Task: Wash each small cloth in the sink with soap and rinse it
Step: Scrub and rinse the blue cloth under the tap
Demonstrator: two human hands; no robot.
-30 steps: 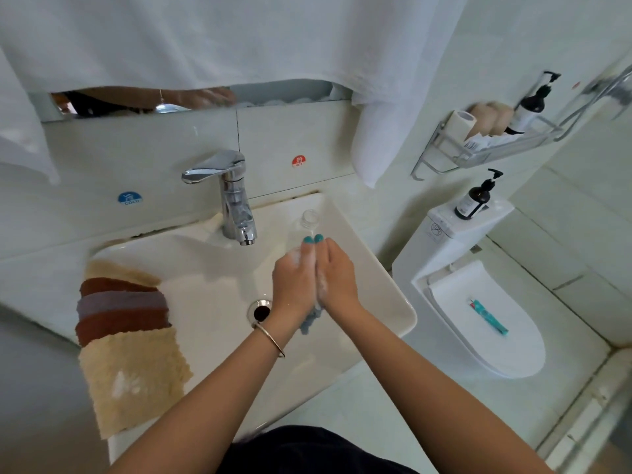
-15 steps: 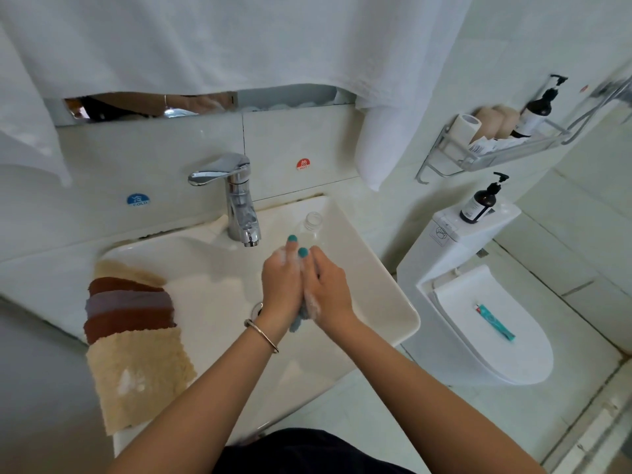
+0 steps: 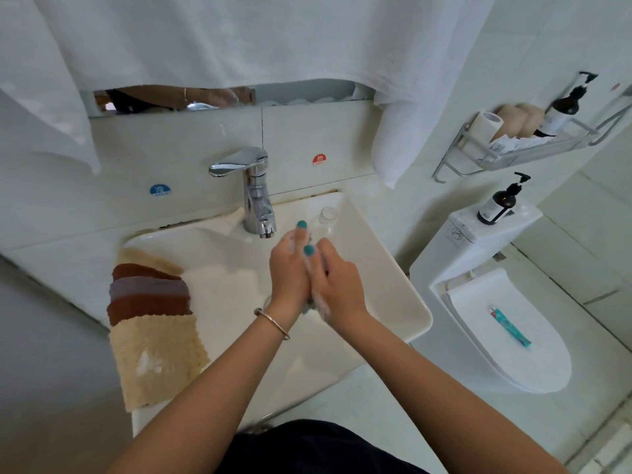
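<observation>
Head view: both hands meet palm to palm over the middle of the sink (image 3: 393, 268), in front of the tap (image 3: 254, 196). The left hand (image 3: 290, 271) and right hand (image 3: 337, 285) press a small cloth (image 3: 309, 307) between them; only a bluish-grey scrap of it shows at the heels of the palms, with white suds along the seam where the hands join. The left fingers are fairly straight and point toward the back wall; the right fingers curl a little against the left hand. Each grip thus presses the cloth flat rather than wrapping round it. A thin bangle (image 3: 273, 323) sits on the left wrist.

On the sink's left edge lies a stack of cloths (image 3: 150, 302), overlapped like shingles: cream at the back, then brown, grey, brown, and a large cream one (image 3: 157, 357) at the front, hanging over the front-left corner. A small clear jar (image 3: 328, 215) stands at the back right corner of the sink, just behind the fingertips.

A toilet (image 3: 506, 330) stands to the right of the sink, with a teal tube (image 3: 509, 328) on its lid and a dark pump bottle (image 3: 499, 203) on its tank. A wall rack (image 3: 519, 152) above holds a second bottle and rolls. White towels (image 3: 239, 39) hang across the top.
</observation>
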